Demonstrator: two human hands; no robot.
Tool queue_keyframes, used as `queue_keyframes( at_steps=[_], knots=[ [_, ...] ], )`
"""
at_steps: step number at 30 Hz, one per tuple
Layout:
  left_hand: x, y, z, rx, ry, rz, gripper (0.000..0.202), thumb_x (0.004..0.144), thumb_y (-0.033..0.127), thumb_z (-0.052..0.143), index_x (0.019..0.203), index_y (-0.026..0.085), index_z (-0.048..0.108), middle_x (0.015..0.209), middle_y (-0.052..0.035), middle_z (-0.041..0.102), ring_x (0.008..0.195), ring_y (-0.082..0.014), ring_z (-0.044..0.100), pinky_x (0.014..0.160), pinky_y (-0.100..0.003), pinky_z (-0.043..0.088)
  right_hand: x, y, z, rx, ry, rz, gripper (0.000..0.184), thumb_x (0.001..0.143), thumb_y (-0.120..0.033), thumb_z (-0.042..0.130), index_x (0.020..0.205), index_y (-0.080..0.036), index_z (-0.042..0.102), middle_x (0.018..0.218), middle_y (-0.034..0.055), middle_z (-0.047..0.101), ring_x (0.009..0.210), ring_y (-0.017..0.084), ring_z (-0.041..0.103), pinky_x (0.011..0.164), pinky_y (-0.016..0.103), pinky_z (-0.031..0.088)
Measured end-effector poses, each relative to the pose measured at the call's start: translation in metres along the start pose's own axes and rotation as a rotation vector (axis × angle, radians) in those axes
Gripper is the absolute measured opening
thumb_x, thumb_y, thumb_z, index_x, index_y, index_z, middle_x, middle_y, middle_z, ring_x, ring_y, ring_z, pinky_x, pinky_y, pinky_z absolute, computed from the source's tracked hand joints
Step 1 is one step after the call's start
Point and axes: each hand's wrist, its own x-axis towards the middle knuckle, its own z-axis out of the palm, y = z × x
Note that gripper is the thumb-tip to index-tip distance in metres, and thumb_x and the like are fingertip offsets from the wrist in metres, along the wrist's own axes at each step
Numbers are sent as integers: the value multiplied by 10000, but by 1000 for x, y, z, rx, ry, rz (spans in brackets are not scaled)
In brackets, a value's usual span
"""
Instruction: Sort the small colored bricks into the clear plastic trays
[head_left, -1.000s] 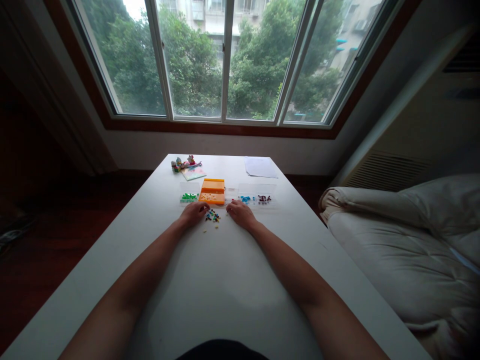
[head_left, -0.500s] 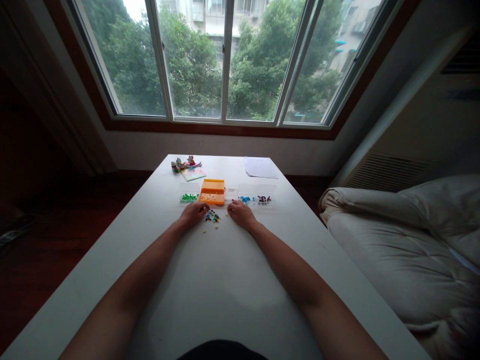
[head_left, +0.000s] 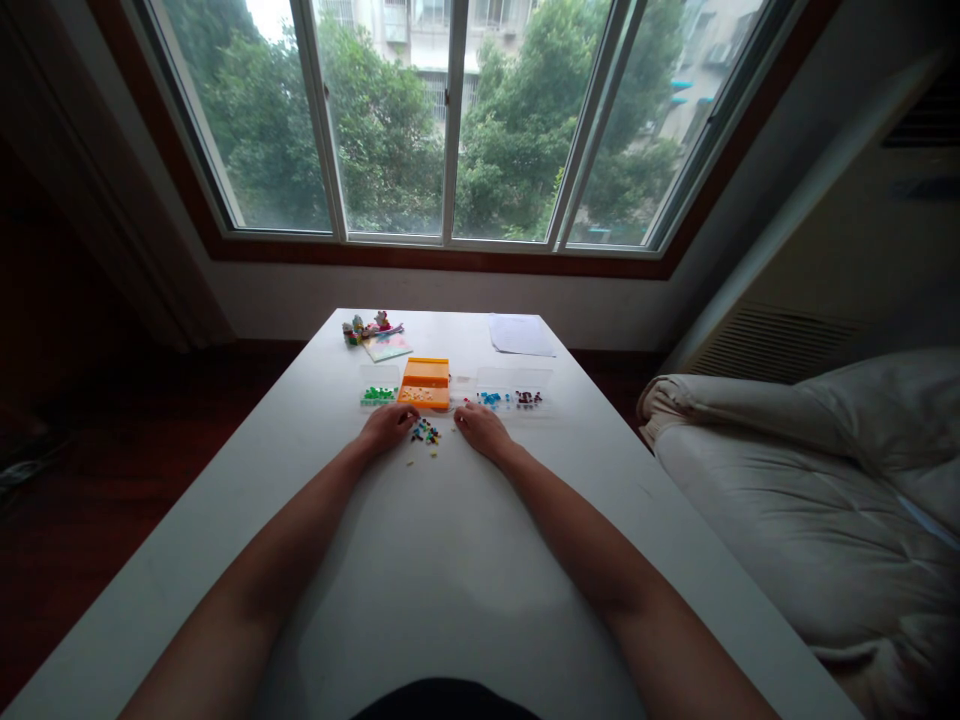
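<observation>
A small pile of tiny coloured pieces (head_left: 425,433) lies on the white table (head_left: 442,560), with a few yellow bits loose just before it. My left hand (head_left: 386,428) rests at the pile's left edge, knuckles up, fingertips curled together against the pieces. What they pinch is too small to make out. My right hand (head_left: 484,430) lies palm down to the right of the pile, fingers loosely stretched toward it and holding nothing.
Behind the pile stand an orange tray (head_left: 425,383) and clear boxes of green pieces (head_left: 378,394), blue pieces (head_left: 491,398) and dark pieces (head_left: 529,398). Small toy figures (head_left: 367,326), a card (head_left: 387,347) and paper (head_left: 521,334) lie farther back. A padded couch (head_left: 810,500) borders the right.
Almost nothing differs. My right hand has shifted very slightly, and my left hand stays at the pile.
</observation>
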Motion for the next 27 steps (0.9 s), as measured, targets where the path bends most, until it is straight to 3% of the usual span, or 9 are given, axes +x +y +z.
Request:
queue_keyframes(
  at_steps=[5,10,27],
  knots=[
    [0,0,0,16,-1,-10,241,885,321,552,992,235,750,892,-36,736,777,-185,632,706,-274,444,1,2,-7,36,-103,-17,117,937,-252,583,1006,-215,669,1014,59,638,916,175,589,800,251,395],
    [0,-1,0,11,-10,-11,248,887,328,549,998,232,749,925,-44,743,799,-190,639,713,-278,450,2,4,-10,42,-176,-24,188,913,-136,547,1040,-219,658,1071,65,647,980,186,591,818,251,389],
    [0,-4,3,-3,-10,-14,253,897,337,543,1010,242,749,928,-40,749,817,-196,646,721,-288,444,0,4,-5,14,-9,57,99,955,-204,548,939,-202,647,995,64,640,923,177,566,796,258,392]
  ],
)
